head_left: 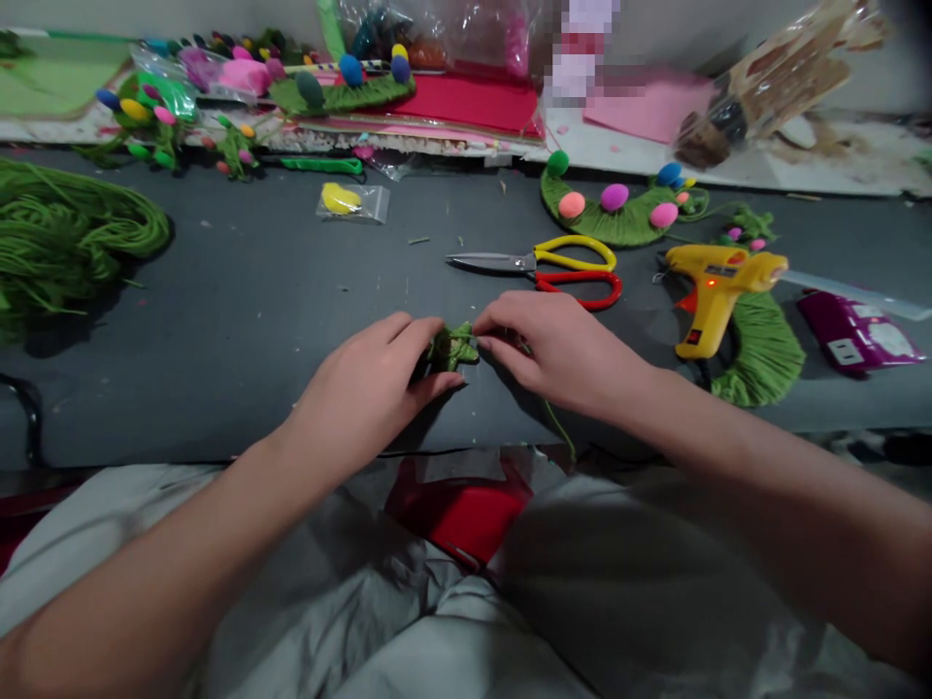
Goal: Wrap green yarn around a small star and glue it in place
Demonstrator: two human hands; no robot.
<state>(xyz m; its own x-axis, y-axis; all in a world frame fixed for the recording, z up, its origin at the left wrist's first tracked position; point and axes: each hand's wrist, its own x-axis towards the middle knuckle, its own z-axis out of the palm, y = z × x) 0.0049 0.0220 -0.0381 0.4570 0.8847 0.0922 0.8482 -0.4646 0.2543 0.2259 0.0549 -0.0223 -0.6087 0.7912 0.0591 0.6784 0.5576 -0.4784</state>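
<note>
Close to the table's front edge, my left hand (385, 374) is closed around a small star-like shape wrapped in green yarn (458, 348). Thumb and fingers of my right hand (543, 340) pinch a strand of green yarn (559, 427) beside it; the loose end trails down past the table edge. Just beyond my right hand lie scissors (524, 262) with one yellow and one red handle. To the right, a yellow glue gun (710, 286) with a lit red light rests against a green yarn-wrapped curved piece (776, 354).
A heap of green yarn (73, 243) lies at left. Behind are a small bag with a yellow piece (342, 199), a green cutter (320, 166) and a curved green piece with coloured balls (615, 209). A purple packet (859, 330) sits far right. Red sheets (473, 102) line the back.
</note>
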